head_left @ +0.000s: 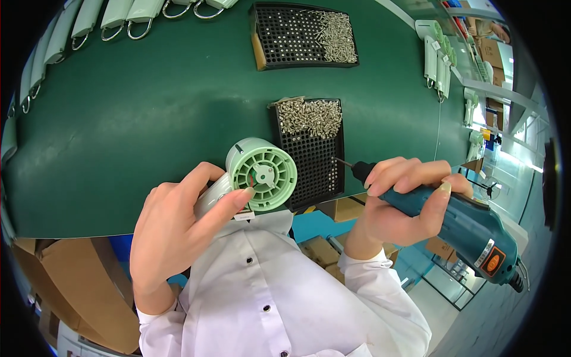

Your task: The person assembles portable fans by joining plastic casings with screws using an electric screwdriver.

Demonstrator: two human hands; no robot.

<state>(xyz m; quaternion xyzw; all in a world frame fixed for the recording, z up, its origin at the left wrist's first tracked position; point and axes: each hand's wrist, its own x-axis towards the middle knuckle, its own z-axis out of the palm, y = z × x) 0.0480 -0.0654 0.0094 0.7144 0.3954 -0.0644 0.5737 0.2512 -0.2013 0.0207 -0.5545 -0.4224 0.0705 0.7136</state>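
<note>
My left hand (pixel 178 223) is closed round the pale handle of a light green handheld fan body (pixel 285 172). Its round, ribbed housing faces up, with a small hub in the middle and a bit of red and green wire showing inside. My right hand (pixel 404 199) grips a teal electric screwdriver (pixel 461 223). The thin bit points left and meets the right part of a black screw tray (pixel 303 169); whether a screw sits on its tip is too small to tell. Loose silver screws (pixel 310 118) are heaped at the tray's far end, with several standing in holes.
A second black tray (pixel 285 44) with screws lies farther back on the green table (pixel 148 125). Pale green fan handles with metal loops (pixel 140 18) line the far left edge; more fan bodies (pixel 437 59) lie at the right. A cardboard box (pixel 83 285) stands below the near left edge.
</note>
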